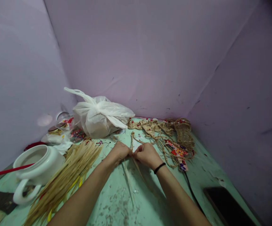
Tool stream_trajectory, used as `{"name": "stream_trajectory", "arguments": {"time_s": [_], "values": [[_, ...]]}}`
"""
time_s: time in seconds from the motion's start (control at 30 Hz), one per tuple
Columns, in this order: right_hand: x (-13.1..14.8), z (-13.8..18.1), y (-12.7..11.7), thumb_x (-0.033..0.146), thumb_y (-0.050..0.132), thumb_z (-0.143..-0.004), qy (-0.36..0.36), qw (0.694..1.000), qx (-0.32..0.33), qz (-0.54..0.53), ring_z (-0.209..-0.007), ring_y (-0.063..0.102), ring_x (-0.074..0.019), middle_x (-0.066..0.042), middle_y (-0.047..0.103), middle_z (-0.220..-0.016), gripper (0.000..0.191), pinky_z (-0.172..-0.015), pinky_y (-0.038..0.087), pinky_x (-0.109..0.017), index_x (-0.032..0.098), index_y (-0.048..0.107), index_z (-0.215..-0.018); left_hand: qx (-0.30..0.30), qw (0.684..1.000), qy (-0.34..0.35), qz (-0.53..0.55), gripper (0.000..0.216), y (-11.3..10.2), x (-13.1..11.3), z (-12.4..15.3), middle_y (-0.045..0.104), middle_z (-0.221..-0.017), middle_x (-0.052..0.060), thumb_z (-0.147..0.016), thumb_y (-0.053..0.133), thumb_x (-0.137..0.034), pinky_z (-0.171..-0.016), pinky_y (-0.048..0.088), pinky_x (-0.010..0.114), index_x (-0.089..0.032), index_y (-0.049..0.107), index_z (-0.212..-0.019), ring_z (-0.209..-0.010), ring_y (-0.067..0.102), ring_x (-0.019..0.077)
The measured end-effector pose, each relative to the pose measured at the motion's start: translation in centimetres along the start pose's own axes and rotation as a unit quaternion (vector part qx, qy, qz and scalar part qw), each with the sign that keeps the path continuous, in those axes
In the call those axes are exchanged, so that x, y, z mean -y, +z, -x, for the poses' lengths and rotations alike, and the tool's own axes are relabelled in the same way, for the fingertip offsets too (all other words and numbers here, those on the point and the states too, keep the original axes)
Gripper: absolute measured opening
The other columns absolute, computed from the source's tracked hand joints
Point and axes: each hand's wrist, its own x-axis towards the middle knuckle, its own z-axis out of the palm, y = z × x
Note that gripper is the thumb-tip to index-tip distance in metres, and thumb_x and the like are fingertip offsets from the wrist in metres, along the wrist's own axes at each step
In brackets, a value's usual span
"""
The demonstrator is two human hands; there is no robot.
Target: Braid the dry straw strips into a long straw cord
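Observation:
Both hands meet over the middle of a green tabletop [117, 188], close to each other. My left hand [121, 151] is closed in a pinch on a straw-coloured cord [132, 139] that looks twisted or braided. Right beside it, my right hand [147, 153] pinches the same cord, with a black band around its wrist. A looped end of the cord lies beyond my fingers, toward the wall. Loose pale fibre strands [127, 179] hang from below the hands toward me. The exact grip of the fingertips is too small to make out.
To the left lie a bundle of dry straw fibres [70, 169] and a white ceramic pot [39, 163]. A tied white plastic bag [100, 117] stands at the back. Woven pieces with red beads [152, 125], patterned fabric [179, 152] and a dark phone-like slab [227, 205] are on the right.

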Motion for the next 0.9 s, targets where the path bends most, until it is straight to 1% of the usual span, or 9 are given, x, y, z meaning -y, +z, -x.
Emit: {"name": "stream_trajectory", "arguments": {"time_s": [0.13, 0.23, 0.4, 0.5, 0.63, 0.7, 0.77, 0.83, 0.9], "values": [[2.1, 2.0, 0.2, 0.019, 0.055, -0.057, -0.037, 0.992, -0.046, 0.115, -0.053, 0.052, -0.0162, -0.011, 0.063, -0.058, 0.012, -0.045, 0.023, -0.025, 0.016, 0.066, -0.055, 0.010, 0.997, -0.052, 0.060, 0.024, -0.1, -0.8, 0.9, 0.024, -0.029, -0.007, -0.047, 0.047, -0.008, -0.033, 0.009, 0.020, -0.019, 0.027, -0.039, -0.029, 0.018, 0.0032], [2.5, 2.3, 1.0, 0.019, 0.053, -0.060, -0.053, 0.985, -0.065, 0.148, -0.056, 0.054, -0.0184, -0.013, 0.065, -0.065, 0.016, -0.046, 0.022, -0.026, 0.016, 0.068, -0.061, 0.036, 0.993, -0.058, 0.095, 0.023, -0.7, -1.0, 1.5, 0.021, -0.028, -0.008, -0.047, 0.043, -0.008, -0.033, 0.007, 0.019, -0.019, 0.023, -0.040, -0.028, 0.016, 0.0020], [2.0, 1.8, 1.7, 0.013, 0.052, -0.059, -0.104, 0.990, -0.007, 0.090, -0.054, 0.053, -0.0148, -0.008, 0.065, -0.060, 0.018, -0.047, 0.026, -0.024, 0.017, 0.069, -0.062, 0.096, 0.989, 0.000, 0.110, 0.013, -1.6, 0.2, 1.5, 0.028, -0.033, -0.009, -0.050, 0.050, -0.017, -0.033, 0.006, 0.018, -0.016, 0.038, -0.046, -0.028, 0.017, 0.0015], [2.1, 2.0, 1.1, 0.015, 0.054, -0.058, -0.129, 0.988, 0.017, 0.088, -0.053, 0.051, -0.0137, -0.006, 0.064, -0.060, 0.016, -0.048, 0.027, -0.023, 0.018, 0.070, -0.063, 0.088, 0.992, 0.007, 0.094, 0.013, -1.6, 1.0, 1.4, 0.029, -0.033, -0.008, -0.053, 0.052, -0.021, -0.034, 0.007, 0.018, -0.015, 0.042, -0.047, -0.029, 0.017, 0.0015], [1.9, 2.1, -1.0, 0.026, 0.056, -0.061, -0.147, 0.987, 0.048, 0.051, -0.055, 0.052, -0.0136, -0.005, 0.065, -0.062, 0.016, -0.049, 0.029, -0.023, 0.019, 0.070, -0.066, 0.068, 0.993, 0.029, 0.088, 0.011, -1.4, 1.4, 1.4, 0.031, -0.033, -0.007, -0.055, 0.049, -0.018, -0.035, 0.009, 0.019, -0.015, 0.044, -0.046, -0.031, 0.018, 0.0023], [1.5, 1.7, -1.6, 0.026, 0.053, -0.064, -0.138, 0.989, 0.025, 0.035, -0.055, 0.052, -0.0131, -0.004, 0.065, -0.061, 0.018, -0.049, 0.029, -0.022, 0.018, 0.069, -0.068, 0.064, 0.993, 0.023, 0.095, 0.008, -1.4, 1.5, 1.4, 0.030, -0.033, -0.008, -0.055, 0.049, -0.017, -0.036, 0.009, 0.020, -0.015, 0.046, -0.048, -0.031, 0.018, 0.0029], [1.0, 1.1, -1.5, 0.022, 0.051, -0.064, -0.099, 0.994, -0.022, 0.042, -0.055, 0.052, -0.0128, -0.004, 0.064, -0.059, 0.019, -0.050, 0.029, -0.022, 0.017, 0.069, -0.067, 0.065, 0.993, 0.017, 0.098, 0.006, -1.4, 1.5, 1.2, 0.031, -0.033, -0.008, -0.055, 0.048, -0.016, -0.036, 0.010, 0.020, -0.015, 0.047, -0.049, -0.031, 0.018, 0.0036], [0.7, 0.7, -0.6, 0.019, 0.051, -0.063, -0.066, 0.996, -0.050, 0.042, -0.058, 0.053, -0.0131, -0.005, 0.065, -0.062, 0.019, -0.051, 0.029, -0.022, 0.016, 0.069, -0.067, 0.066, 0.993, 0.022, 0.092, 0.007, -1.5, 1.7, 1.1, 0.031, -0.032, -0.007, -0.054, 0.047, -0.014, -0.036, 0.011, 0.020, -0.015, 0.047, -0.047, -0.031, 0.020, 0.0039], [0.7, 0.4, 0.5, 0.018, 0.049, -0.064, -0.064, 0.996, -0.046, 0.038, -0.060, 0.054, -0.0136, -0.006, 0.066, -0.066, 0.020, -0.051, 0.029, -0.022, 0.016, 0.068, -0.069, 0.064, 0.993, 0.035, 0.089, 0.008, -1.5, 1.9, 0.9, 0.032, -0.031, -0.007, -0.053, 0.047, -0.013, -0.037, 0.011, 0.020, -0.015, 0.045, -0.045, -0.031, 0.020, 0.0038]]}}
